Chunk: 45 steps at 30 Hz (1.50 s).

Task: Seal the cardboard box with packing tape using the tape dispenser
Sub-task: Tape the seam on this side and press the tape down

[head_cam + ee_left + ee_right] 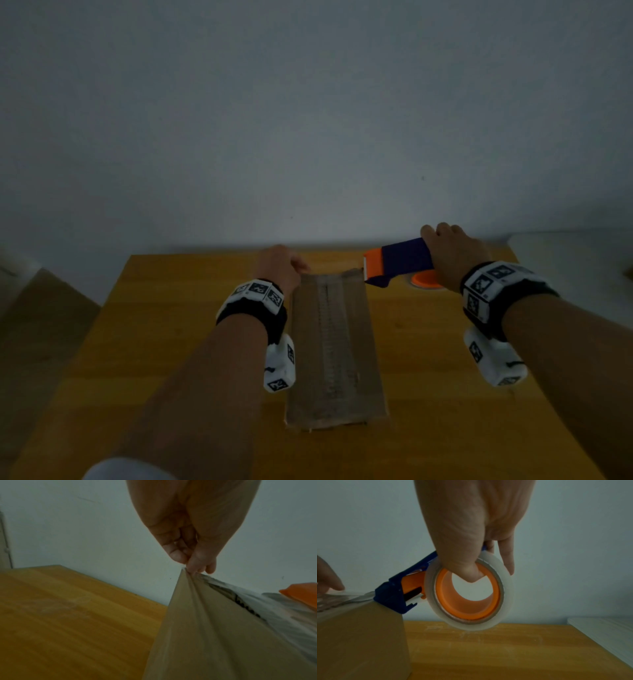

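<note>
Two bare forearms reach forward in the head view, each wrist strapped with a black band carrying white marker blocks. Between them a long cardboard box (334, 349) lies on the yellow wooden table (164, 325), its length running away from the camera, with a strip along its top seam. At the far left corner of the box the left hand (279, 269) has its fingertips (193, 566) bunched together, pinching a stretch of clear packing tape (267, 601) down against the box edge. The right hand (452, 255) grasps the blue and orange tape dispenser (397, 262) at the far right corner of the box, fingers over the top and the thumb (467, 568) hooked inside the orange core of the tape roll (469, 592). The dispenser's blue front end rests on the box's top edge, and clear tape runs from it across the far end toward the left hand. A pale grey wall (308, 120) rises behind the table.
</note>
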### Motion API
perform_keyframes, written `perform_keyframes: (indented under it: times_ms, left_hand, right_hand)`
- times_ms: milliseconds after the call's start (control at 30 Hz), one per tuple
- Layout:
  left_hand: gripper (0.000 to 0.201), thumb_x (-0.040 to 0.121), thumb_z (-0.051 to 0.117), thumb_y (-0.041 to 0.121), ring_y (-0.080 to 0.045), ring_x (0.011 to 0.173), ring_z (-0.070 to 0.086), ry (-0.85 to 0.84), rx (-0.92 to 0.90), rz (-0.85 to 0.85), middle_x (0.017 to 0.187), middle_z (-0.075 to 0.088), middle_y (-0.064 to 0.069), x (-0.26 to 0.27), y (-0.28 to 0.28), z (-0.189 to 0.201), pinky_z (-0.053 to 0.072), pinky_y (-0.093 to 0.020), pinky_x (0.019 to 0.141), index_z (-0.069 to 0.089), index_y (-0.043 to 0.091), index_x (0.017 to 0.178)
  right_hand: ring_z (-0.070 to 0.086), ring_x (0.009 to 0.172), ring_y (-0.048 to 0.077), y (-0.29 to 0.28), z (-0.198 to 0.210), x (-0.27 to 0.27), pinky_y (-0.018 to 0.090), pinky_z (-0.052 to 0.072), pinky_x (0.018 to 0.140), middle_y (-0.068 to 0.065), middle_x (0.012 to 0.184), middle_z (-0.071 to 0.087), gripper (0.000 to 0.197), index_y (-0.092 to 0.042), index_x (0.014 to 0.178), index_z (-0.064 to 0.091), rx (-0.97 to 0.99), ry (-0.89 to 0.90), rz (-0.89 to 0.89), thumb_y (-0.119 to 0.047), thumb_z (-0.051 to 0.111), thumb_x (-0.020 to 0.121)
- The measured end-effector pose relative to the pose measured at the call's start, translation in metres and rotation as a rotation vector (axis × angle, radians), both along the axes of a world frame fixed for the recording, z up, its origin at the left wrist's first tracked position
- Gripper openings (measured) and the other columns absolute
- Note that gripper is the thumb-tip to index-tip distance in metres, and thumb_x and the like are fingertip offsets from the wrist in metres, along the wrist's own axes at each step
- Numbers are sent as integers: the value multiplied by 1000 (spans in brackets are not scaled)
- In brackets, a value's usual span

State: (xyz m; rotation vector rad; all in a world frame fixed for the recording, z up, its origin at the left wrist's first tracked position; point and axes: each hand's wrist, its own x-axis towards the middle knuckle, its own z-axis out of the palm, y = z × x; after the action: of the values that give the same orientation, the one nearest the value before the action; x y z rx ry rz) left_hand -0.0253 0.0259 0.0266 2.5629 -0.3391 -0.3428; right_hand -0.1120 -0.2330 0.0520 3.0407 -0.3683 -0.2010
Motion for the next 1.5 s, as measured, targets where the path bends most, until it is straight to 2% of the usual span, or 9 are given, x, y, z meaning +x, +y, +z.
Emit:
perform_keyframes:
  times_ms: [200, 300, 367, 467, 567, 667, 767, 1333, 1500]
  left_hand:
    - [24, 89, 56, 8, -19, 91, 66, 57, 2, -16, 108, 71, -4, 2, 4, 0, 51, -23, 80, 75, 14, 102]
    - [24, 90, 54, 15, -10, 47, 44, 72, 64, -16, 66, 59, 0, 3, 3, -6, 39, -17, 49, 68, 16, 71]
    - [35, 91, 54, 21, -10, 41, 32, 81, 95, -32, 51, 43, 1, 1, 5, -12, 29, -18, 43, 52, 18, 56]
    - [22, 93, 54, 25, -20, 77, 65, 119, 146, -121, 90, 72, -9, 0, 9, -4, 52, -25, 70, 74, 17, 99]
    - [39, 90, 58, 11, -26, 130, 45, 22, 234, -190, 137, 54, -6, 5, -1, 6, 36, -37, 111, 61, 25, 126]
    - [39, 86, 56, -2, -23, 119, 56, -6, 144, -234, 127, 63, -7, 0, -28, 13, 45, -30, 102, 69, 20, 116]
    - [22, 82, 67, 18, -20, 102, 67, 61, 31, -206, 107, 73, -5, -8, -48, 6, 51, -27, 92, 76, 15, 102]
    - [20, 79, 74, 17, -19, 98, 65, 173, -62, -156, 104, 72, -4, -1, -52, -11, 48, -24, 86, 75, 15, 99]
    - [21, 78, 75, 17, -18, 98, 65, 168, -84, -146, 105, 72, -3, 0, -51, -13, 46, -21, 83, 75, 15, 99]
  right_hand:
    - [54, 99, 24, 1, -1, 0, 35, 49, 75, 8, 109, 51, 46, -13, 112, 41, 4, 15, -1, -36, 65, 81]
    - [54, 99, 25, 1, 0, 0, 36, 50, 75, 9, 109, 51, 44, -12, 113, 42, 5, 17, 1, -34, 64, 81]
    - [53, 101, 26, 1, 1, 0, 37, 49, 76, 10, 111, 50, 48, -11, 115, 41, 5, 22, 5, -37, 64, 82]
    - [53, 102, 28, 0, 1, 2, 39, 50, 78, 11, 111, 49, 53, -11, 115, 41, 2, 19, 10, -42, 65, 80]
    - [53, 102, 27, 2, 2, 4, 38, 51, 78, 10, 112, 49, 55, -12, 115, 40, -3, 20, 18, -44, 66, 79]
    - [52, 105, 27, 0, 1, 5, 38, 52, 78, 10, 115, 48, 57, -13, 119, 38, -32, 44, 23, -43, 66, 80]
    - [52, 105, 28, -2, 0, 5, 38, 51, 78, 10, 116, 48, 53, -13, 120, 38, -39, 45, 25, -40, 64, 83]
    - [48, 110, 27, -3, 5, 9, 35, 42, 69, 11, 121, 45, 49, -15, 124, 38, -152, 83, 109, -32, 63, 85]
    - [47, 115, 30, 14, 20, 20, 41, 39, 95, 12, 124, 47, 54, -17, 123, 41, -277, 117, 146, -31, 67, 78]
